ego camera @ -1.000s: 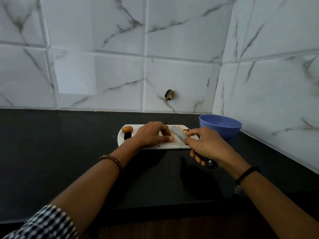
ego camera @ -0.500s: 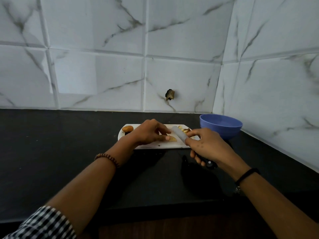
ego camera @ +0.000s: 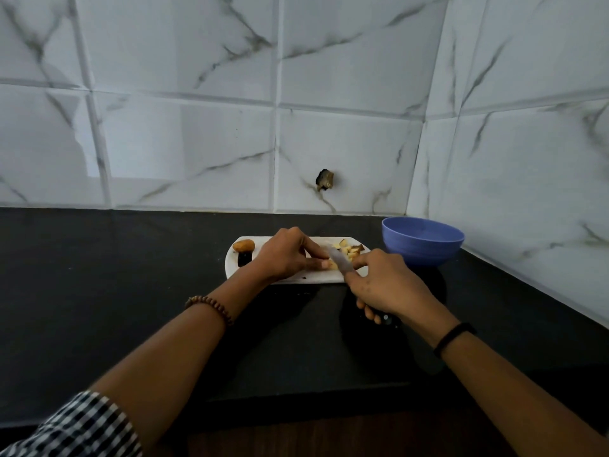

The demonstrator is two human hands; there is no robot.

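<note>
A white cutting board [ego camera: 316, 278] lies on the black counter. My left hand [ego camera: 286, 257] pins a pale yellow food piece [ego camera: 332, 266] on the board between thumb and fingers. My right hand [ego camera: 385, 285] grips a knife by its dark handle, index finger along the spine. The knife blade [ego camera: 339, 261] angles up-left and meets the held piece. A pile of cut pieces [ego camera: 349, 251] sits at the board's far right. A whole brown piece [ego camera: 244, 245] lies at the board's left end, beside the board's dark handle hole [ego camera: 244, 258].
A blue bowl [ego camera: 422, 240] stands just right of the board, near the corner of the marble-tiled walls. The black counter [ego camera: 99, 275] stretches left and toward me. A dark broken hole [ego camera: 324, 180] shows in the back wall tile.
My left hand has slid a little along the held piece and shifted its fingers. The knife has come closer in and now meets the piece at my fingertips.
</note>
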